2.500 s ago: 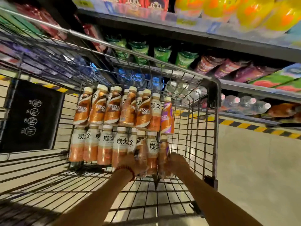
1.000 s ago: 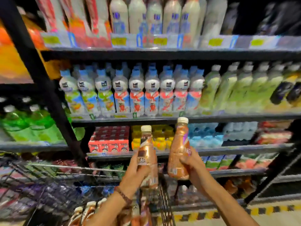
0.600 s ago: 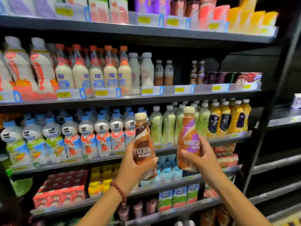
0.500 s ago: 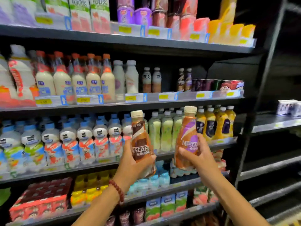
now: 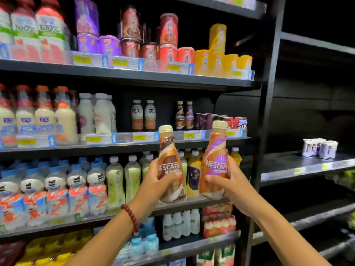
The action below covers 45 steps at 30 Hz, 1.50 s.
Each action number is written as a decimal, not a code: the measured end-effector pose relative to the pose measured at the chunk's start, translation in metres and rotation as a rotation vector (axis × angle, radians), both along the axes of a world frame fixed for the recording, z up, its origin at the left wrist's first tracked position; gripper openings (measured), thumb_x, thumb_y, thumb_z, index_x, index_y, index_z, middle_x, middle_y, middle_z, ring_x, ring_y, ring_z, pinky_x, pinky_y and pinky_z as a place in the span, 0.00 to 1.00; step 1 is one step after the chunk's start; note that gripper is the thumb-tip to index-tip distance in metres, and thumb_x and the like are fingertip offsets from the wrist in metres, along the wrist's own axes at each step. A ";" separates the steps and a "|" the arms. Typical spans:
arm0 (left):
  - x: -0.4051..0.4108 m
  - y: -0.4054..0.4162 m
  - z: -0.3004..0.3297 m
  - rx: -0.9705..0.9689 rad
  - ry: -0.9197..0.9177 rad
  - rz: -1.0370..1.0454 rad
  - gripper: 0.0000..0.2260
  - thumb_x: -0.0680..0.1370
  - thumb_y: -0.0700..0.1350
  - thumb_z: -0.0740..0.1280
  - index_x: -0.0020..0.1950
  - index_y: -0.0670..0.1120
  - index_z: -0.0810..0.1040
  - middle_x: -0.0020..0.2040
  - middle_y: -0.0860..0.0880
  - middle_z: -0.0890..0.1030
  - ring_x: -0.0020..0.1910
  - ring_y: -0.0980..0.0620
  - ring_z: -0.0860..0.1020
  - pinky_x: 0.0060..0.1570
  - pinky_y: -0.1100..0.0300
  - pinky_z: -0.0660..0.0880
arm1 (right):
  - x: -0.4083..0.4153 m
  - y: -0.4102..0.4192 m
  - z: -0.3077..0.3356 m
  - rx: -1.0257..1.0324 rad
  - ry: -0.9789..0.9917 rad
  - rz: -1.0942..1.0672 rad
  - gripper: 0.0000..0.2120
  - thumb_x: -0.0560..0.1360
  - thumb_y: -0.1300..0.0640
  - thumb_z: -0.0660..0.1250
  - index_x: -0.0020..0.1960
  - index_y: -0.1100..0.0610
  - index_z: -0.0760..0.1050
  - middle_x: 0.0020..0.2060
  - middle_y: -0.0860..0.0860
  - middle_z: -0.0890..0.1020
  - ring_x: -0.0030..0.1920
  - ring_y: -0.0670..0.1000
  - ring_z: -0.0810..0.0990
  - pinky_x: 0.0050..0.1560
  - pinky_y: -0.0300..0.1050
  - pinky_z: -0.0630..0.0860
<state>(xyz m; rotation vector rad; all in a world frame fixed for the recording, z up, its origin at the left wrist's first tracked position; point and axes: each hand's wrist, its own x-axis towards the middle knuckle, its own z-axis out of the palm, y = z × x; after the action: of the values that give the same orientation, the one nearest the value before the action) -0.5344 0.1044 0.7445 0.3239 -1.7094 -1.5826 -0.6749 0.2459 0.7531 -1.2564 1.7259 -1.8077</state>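
Bottles of Nescafé are held upright in the air in front of the drinks shelving, one in each hand. The brown-label bottle [image 5: 169, 154] sits in the left hand [image 5: 153, 182], whose fingers wrap its lower half from the left with the thumb across the near face. The cap and shoulder stand clear above the grip. Just to its right, not touching it, the purple-label bottle [image 5: 216, 156] is clasped by the right hand [image 5: 230, 181], with fingers curled round its right side and thumb low on the near face. Both forearms rise from the near edge and converge. A red bead bracelet [image 5: 131, 217] rings the left wrist. On the far shelf [image 5: 124, 145] beyond the caps, two similar bottles [image 5: 184, 117] stand beside small cans [image 5: 221, 121].
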 end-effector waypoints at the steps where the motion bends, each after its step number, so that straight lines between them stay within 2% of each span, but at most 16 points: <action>1: -0.008 -0.001 0.003 -0.001 0.001 -0.003 0.20 0.61 0.46 0.69 0.52 0.53 0.71 0.45 0.50 0.79 0.41 0.56 0.79 0.39 0.63 0.74 | -0.009 0.000 0.000 0.000 0.004 0.011 0.39 0.60 0.51 0.77 0.67 0.47 0.63 0.55 0.50 0.80 0.55 0.51 0.81 0.57 0.56 0.78; 3: -0.023 -0.006 0.008 -0.042 -0.019 -0.004 0.18 0.64 0.46 0.70 0.51 0.54 0.70 0.45 0.51 0.79 0.42 0.57 0.79 0.41 0.63 0.74 | -0.027 -0.004 0.002 -0.021 0.006 0.018 0.34 0.64 0.55 0.77 0.65 0.49 0.66 0.55 0.51 0.80 0.54 0.50 0.81 0.56 0.52 0.78; 5: -0.039 -0.014 0.014 -0.096 -0.042 -0.004 0.18 0.70 0.45 0.72 0.56 0.52 0.70 0.48 0.50 0.79 0.46 0.55 0.79 0.45 0.61 0.74 | -0.043 -0.011 0.006 -0.020 0.024 -0.002 0.34 0.63 0.54 0.78 0.65 0.51 0.67 0.54 0.51 0.81 0.54 0.51 0.82 0.55 0.50 0.79; 8: -0.064 -0.032 0.026 -0.157 -0.033 0.028 0.22 0.72 0.44 0.72 0.63 0.49 0.69 0.53 0.48 0.79 0.51 0.53 0.79 0.49 0.60 0.75 | -0.066 -0.029 0.016 -0.027 0.043 -0.015 0.35 0.61 0.53 0.78 0.64 0.51 0.68 0.55 0.51 0.81 0.54 0.51 0.82 0.54 0.50 0.80; 13: -0.102 -0.067 0.050 -0.258 0.024 0.057 0.23 0.69 0.44 0.75 0.60 0.49 0.71 0.52 0.47 0.81 0.51 0.50 0.81 0.51 0.55 0.78 | -0.105 -0.069 0.037 -0.075 0.109 -0.033 0.32 0.62 0.51 0.75 0.64 0.52 0.69 0.55 0.51 0.81 0.54 0.50 0.82 0.55 0.50 0.80; 16: -0.123 -0.086 0.065 -0.326 0.059 0.094 0.23 0.68 0.42 0.75 0.60 0.48 0.71 0.51 0.48 0.81 0.49 0.53 0.81 0.48 0.58 0.79 | -0.128 -0.092 0.050 -0.140 0.123 -0.066 0.27 0.67 0.54 0.74 0.63 0.53 0.68 0.54 0.51 0.81 0.53 0.49 0.82 0.52 0.46 0.81; 20: -0.153 -0.108 0.084 -0.433 0.086 0.129 0.23 0.66 0.43 0.78 0.55 0.50 0.72 0.49 0.50 0.82 0.46 0.57 0.82 0.44 0.63 0.79 | -0.156 -0.116 0.067 -0.210 0.182 -0.095 0.23 0.70 0.57 0.72 0.61 0.49 0.68 0.53 0.48 0.80 0.52 0.46 0.81 0.47 0.41 0.80; 26: -0.193 -0.133 0.103 -0.513 0.118 0.159 0.24 0.66 0.39 0.77 0.58 0.49 0.71 0.50 0.51 0.81 0.49 0.58 0.81 0.48 0.64 0.78 | -0.197 -0.151 0.089 -0.302 0.246 -0.070 0.25 0.71 0.60 0.71 0.64 0.52 0.65 0.53 0.47 0.79 0.53 0.43 0.80 0.45 0.36 0.80; 29: -0.206 -0.143 0.108 -0.561 0.098 0.220 0.26 0.65 0.41 0.78 0.58 0.50 0.71 0.51 0.53 0.81 0.49 0.60 0.81 0.47 0.68 0.78 | -0.216 -0.169 0.094 -0.320 0.264 -0.053 0.28 0.69 0.60 0.73 0.65 0.53 0.64 0.55 0.49 0.78 0.55 0.44 0.79 0.49 0.36 0.79; 32: -0.220 -0.153 0.111 -0.574 0.087 0.286 0.28 0.63 0.42 0.79 0.59 0.50 0.71 0.52 0.53 0.80 0.51 0.58 0.80 0.49 0.66 0.77 | -0.231 -0.184 0.100 -0.325 0.299 -0.022 0.30 0.68 0.62 0.74 0.63 0.53 0.62 0.55 0.49 0.76 0.54 0.43 0.78 0.50 0.33 0.78; 35: -0.234 -0.160 0.114 -0.580 0.025 0.332 0.30 0.63 0.43 0.79 0.61 0.48 0.70 0.54 0.53 0.80 0.53 0.57 0.79 0.51 0.62 0.77 | -0.244 -0.192 0.102 -0.275 0.317 0.015 0.29 0.68 0.62 0.74 0.61 0.52 0.60 0.53 0.46 0.75 0.53 0.42 0.78 0.49 0.34 0.79; 40: -0.251 -0.167 0.113 -0.611 -0.170 0.354 0.28 0.64 0.44 0.79 0.59 0.50 0.71 0.51 0.54 0.80 0.49 0.60 0.79 0.47 0.67 0.76 | -0.263 -0.200 0.100 -0.085 0.333 -0.042 0.28 0.67 0.58 0.76 0.59 0.53 0.63 0.52 0.48 0.76 0.50 0.45 0.77 0.41 0.33 0.75; 43: -0.260 -0.170 0.117 -0.619 -0.279 0.358 0.28 0.64 0.45 0.79 0.60 0.47 0.72 0.51 0.52 0.81 0.49 0.57 0.80 0.49 0.64 0.77 | -0.269 -0.205 0.099 0.008 0.290 -0.078 0.29 0.65 0.58 0.77 0.61 0.55 0.66 0.55 0.52 0.78 0.53 0.51 0.79 0.46 0.39 0.78; 45: -0.264 -0.171 0.121 -0.631 -0.360 0.373 0.29 0.65 0.46 0.78 0.61 0.45 0.71 0.51 0.51 0.79 0.50 0.55 0.78 0.45 0.68 0.75 | -0.272 -0.209 0.100 0.063 0.284 -0.101 0.29 0.64 0.58 0.78 0.61 0.55 0.67 0.54 0.53 0.78 0.53 0.52 0.79 0.50 0.45 0.79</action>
<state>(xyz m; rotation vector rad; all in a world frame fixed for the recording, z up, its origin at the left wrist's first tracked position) -0.7987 -0.0666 0.8658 0.5824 -2.1645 -0.6934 -0.9470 0.0373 0.8532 -1.4829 2.0130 -1.6773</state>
